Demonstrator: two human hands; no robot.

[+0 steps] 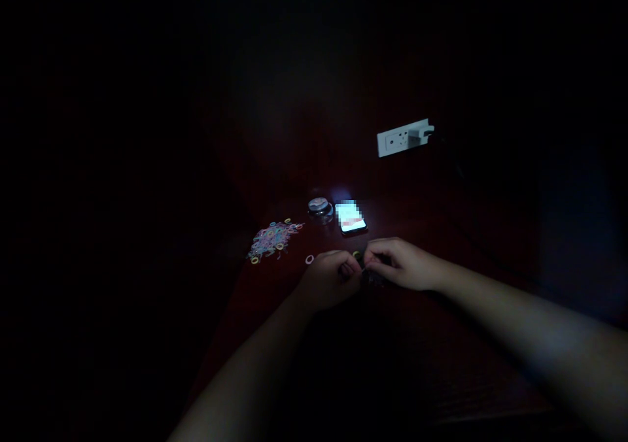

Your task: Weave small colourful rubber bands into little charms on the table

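My left hand [333, 277] and my right hand [400, 263] meet over the dark red table, fingertips almost touching. Both are closed in a pinch. A tiny pale strand shows between the fingertips, too small and dim to name. Just behind the fingers lies a yellow ring-shaped band [356, 255]. Left of my left hand is a pale pink ring-shaped band [309, 259]. Farther left spreads a loose pile of small coloured elastic bands [272, 239], with a few thicker yellow rings among them. Some small, faint bits lie under my right hand.
A phone [351, 217] with a lit screen lies beyond my hands. Beside it stands a small round lidded jar [320, 210]. A white socket panel [402, 138] with a plug and dark cable is at the back right. Most surroundings are too dark to make out.
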